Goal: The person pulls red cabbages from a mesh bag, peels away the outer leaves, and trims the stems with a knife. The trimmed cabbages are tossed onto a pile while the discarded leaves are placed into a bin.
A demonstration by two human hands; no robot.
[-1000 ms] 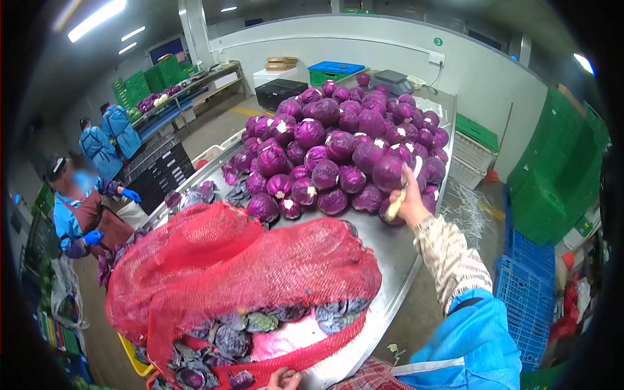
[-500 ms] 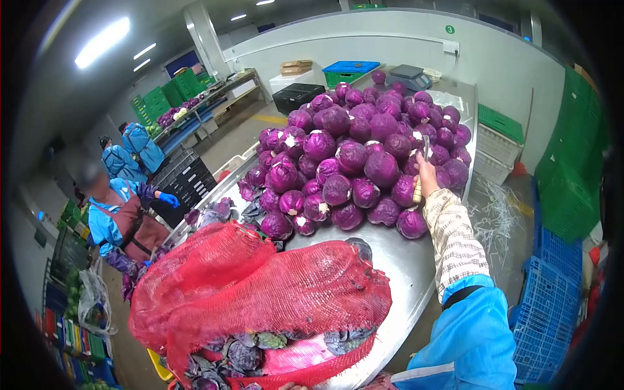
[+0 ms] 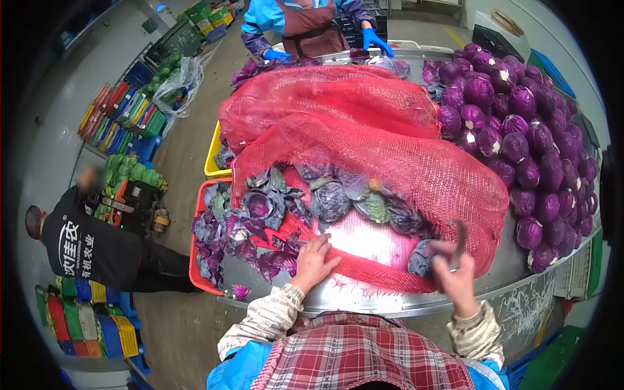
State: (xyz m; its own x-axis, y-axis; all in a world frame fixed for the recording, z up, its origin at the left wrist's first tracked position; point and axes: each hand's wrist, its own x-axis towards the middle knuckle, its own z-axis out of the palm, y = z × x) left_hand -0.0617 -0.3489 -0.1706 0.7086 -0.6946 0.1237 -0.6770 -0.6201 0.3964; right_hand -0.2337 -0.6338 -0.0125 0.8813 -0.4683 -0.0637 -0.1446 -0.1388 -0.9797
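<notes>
Purple cabbages crowd a metal table above a brownish floor.

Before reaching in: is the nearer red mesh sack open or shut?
Open: the nearer sack gapes toward the person, baring cabbages.

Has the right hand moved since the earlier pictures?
Yes: judged against the metal table, the right hand has come back from the purple cabbages to the table's near side, by the red mesh sacking.
</notes>
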